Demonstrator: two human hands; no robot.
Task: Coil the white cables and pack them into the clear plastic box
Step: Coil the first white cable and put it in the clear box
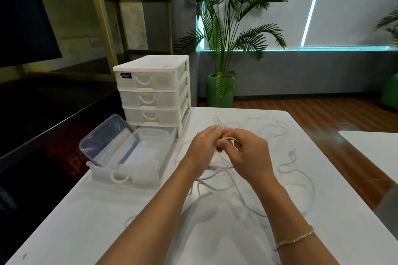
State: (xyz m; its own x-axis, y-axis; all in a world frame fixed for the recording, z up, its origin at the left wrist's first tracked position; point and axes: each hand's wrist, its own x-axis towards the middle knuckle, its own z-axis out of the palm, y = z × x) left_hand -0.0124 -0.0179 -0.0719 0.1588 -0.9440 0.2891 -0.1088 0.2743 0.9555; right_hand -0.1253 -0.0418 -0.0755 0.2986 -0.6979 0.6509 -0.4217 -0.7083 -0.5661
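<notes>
Loose white cables [288,170] sprawl in loops over the white table [107,221], mostly to the right and below my hands. My left hand [202,148] and my right hand [247,153] meet above the table's middle, both pinching a white cable bundle [226,139] between their fingers. More strands hang from the hands down to the table. The clear plastic box [146,153] sits open to the left of my hands, inside a pulled-out white drawer tray. Its clear lid [107,137] leans against the box's left side.
A white three-drawer organizer [150,90] stands at the table's back left, right behind the box. A second white table edge [370,142] shows at the right. A potted palm [221,90] stands on the floor beyond the table.
</notes>
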